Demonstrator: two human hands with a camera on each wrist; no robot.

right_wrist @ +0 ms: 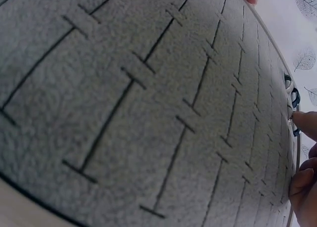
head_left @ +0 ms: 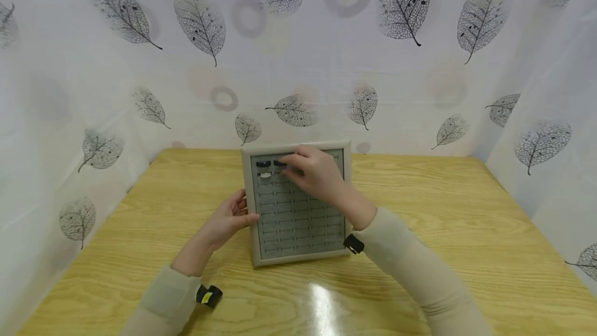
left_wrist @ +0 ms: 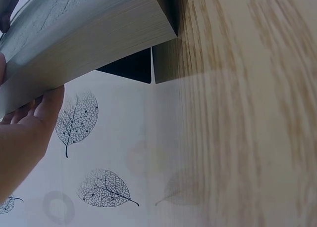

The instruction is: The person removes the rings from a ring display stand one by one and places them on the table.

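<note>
A ring display board point(head_left: 303, 217), grey and slotted inside a pale frame, leans upright on the table. My left hand point(head_left: 224, 224) grips the frame's left edge, thumb at the front and fingers behind; the left wrist view shows the fingers under the frame's side point(left_wrist: 99, 49). My right hand point(head_left: 319, 175) is at the upper slots, its thumb and fingers pinching a thin ring point(right_wrist: 290, 113) at the board, mostly hidden by the fingertips. Beside it are a black ring point(head_left: 263, 164) and another black ring point(head_left: 280, 163) in the top row. Below the first sits a white ring point(head_left: 265, 175).
The wooden table point(head_left: 420, 211) extends on both sides of the board. A leaf-patterned curtain point(head_left: 298, 66) hangs behind and at the sides. A dark support point(left_wrist: 131, 66) shows behind the board. Each sleeve carries a black wrist camera point(head_left: 354, 243).
</note>
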